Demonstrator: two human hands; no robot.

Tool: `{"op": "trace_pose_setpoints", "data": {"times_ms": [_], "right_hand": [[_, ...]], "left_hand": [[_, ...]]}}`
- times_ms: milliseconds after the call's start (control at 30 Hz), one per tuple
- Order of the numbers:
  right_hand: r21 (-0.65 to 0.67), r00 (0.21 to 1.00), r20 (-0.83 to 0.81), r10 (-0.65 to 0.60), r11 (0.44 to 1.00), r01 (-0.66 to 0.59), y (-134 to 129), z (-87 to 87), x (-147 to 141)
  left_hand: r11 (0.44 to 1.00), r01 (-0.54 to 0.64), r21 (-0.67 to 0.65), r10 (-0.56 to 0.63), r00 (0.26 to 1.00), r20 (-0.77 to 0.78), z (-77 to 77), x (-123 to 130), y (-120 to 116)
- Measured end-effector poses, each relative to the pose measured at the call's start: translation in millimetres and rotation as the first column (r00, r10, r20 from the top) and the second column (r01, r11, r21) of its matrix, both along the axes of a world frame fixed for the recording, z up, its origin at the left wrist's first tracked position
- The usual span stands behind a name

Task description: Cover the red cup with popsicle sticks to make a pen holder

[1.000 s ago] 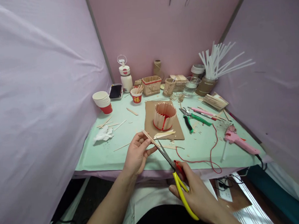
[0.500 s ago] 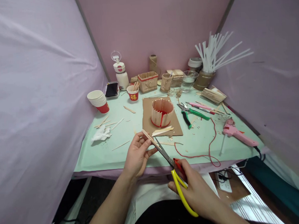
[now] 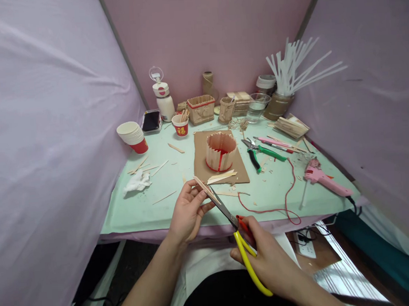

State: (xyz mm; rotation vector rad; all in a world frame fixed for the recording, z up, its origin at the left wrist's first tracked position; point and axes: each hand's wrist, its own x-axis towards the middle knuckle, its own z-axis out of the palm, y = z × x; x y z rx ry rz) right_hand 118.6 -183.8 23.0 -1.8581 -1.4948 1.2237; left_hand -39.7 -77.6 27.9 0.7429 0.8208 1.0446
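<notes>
Between the thumb and fingers of my left hand (image 3: 190,210) is a flat wooden craft stick (image 3: 204,188), tilted down to the right. My right hand (image 3: 262,251) grips scissors (image 3: 246,256) with yellow and red handles. Their blades lie along the stick's lower end, slightly parted; whether they bite into the wood I cannot tell. Just beyond, a round basket of wooden sticks (image 3: 214,158) with a red base stands on a brown cardboard sheet (image 3: 200,148). Cut stick pieces (image 3: 221,177) rest on the sheet's front edge.
Green-handled pliers (image 3: 267,152), a red cord (image 3: 263,211) and a pink glue gun (image 3: 326,181) lie to the right. At left are a crumpled tissue (image 3: 137,183) and stacked paper cups (image 3: 133,137). Along the back stand a white bottle (image 3: 165,104), a rectangular basket (image 3: 201,111) and a water bowl (image 3: 256,109).
The view has shifted very slightly. Both hands, the stick and the scissors stay in nearly the same position.
</notes>
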Motion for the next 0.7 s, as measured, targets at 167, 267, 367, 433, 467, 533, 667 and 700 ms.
{"op": "trace_pose_setpoints", "data": {"times_ms": [167,267,367,433,467,533,667,700], "right_hand": [[-0.024,1.0,0.002,0.007,1.0,-0.007,-1,2.8,-1],[-0.018,1.0,-0.004,0.008,1.0,-0.008,-1,2.1,-2],[-0.004,1.0,-0.011,0.025,1.0,-0.025,-2,-1.3,-1],[0.014,0.999,-0.02,0.037,0.999,-0.036,-3,-4.4,-1],[0.024,0.999,-0.024,0.043,0.999,-0.042,-3,-5.9,0],[0.037,0.998,-0.021,0.054,0.998,-0.053,-4,-8.5,0],[0.046,0.997,-0.001,0.077,0.996,-0.077,-6,-11.5,-1],[0.047,0.997,0.002,0.08,0.996,-0.08,-7,-11.8,-1]], "left_hand": [[1.0,0.01,0.01,-0.01,1.0,0.017,-0.1,0,0],[1.0,0.012,0.007,-0.012,1.0,0.023,0.3,-1,-1],[1.0,0.003,0.01,-0.004,1.0,0.022,0.5,0,-2],[1.0,-0.005,0.014,0.005,1.0,0.024,0.0,2,-3],[1.0,-0.009,0.016,0.009,1.0,0.026,-0.5,2,-4],[1.0,-0.012,0.019,0.011,0.999,0.037,-1.5,4,-5],[1.0,-0.005,0.01,0.004,0.999,0.045,-1.9,5,-6],[1.0,-0.001,0.006,0.0,0.999,0.043,-1.5,5,-6]]}}
